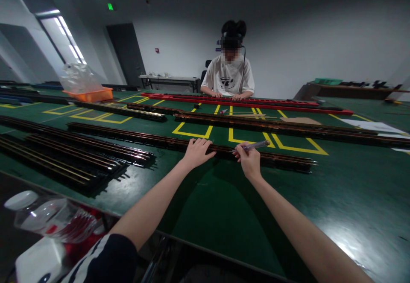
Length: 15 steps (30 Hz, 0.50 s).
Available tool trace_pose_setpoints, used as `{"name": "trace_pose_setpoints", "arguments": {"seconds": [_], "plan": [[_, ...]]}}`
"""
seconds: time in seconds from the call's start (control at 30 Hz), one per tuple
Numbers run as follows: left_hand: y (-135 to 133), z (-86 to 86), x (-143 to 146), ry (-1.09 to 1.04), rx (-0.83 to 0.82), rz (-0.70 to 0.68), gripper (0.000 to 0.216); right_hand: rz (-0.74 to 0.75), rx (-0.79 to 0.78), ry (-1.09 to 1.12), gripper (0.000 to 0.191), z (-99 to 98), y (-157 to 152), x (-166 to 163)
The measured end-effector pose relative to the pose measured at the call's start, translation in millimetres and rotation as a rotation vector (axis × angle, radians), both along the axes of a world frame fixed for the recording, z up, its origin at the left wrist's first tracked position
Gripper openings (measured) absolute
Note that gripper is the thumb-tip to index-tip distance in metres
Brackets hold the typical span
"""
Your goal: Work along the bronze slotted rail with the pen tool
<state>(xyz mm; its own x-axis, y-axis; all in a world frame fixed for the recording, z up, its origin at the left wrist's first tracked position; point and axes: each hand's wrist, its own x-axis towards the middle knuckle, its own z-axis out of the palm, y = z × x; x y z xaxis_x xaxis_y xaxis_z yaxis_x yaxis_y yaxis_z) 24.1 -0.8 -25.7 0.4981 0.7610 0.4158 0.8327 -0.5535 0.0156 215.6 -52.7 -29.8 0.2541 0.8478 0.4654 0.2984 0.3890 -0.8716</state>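
A long dark rail (272,157) with copper-coloured strips lies across the green table before me. My left hand (199,151) rests over it, open, fingers spread across the top and thumb pointing right. To the right, my right hand (250,160) is closed around a slim pen (256,145) with a translucent barrel. The pen's lower end points down-left at the rail; whether its tip touches cannot be made out. More of these strip-lined rails (73,157) lie side by side at the left, and another long rail (288,127) runs behind mine.
Across the table (336,189) a co-worker (228,78) sits with both hands at a red rail (265,102). An orange tray (102,94) with a plastic bag stands back left. Yellow tape (288,147) marks the tabletop. A clear bottle (48,214) is below the front edge.
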Motion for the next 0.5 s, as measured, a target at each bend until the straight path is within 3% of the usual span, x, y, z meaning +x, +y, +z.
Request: {"name": "trace_pose_setpoints", "arguments": {"seconds": [0.5], "plan": [[0.5,-0.9,1.1,0.009,0.015,0.004,0.033,-0.018,0.023,0.010,0.033,3.4,-3.7,-4.4]]}}
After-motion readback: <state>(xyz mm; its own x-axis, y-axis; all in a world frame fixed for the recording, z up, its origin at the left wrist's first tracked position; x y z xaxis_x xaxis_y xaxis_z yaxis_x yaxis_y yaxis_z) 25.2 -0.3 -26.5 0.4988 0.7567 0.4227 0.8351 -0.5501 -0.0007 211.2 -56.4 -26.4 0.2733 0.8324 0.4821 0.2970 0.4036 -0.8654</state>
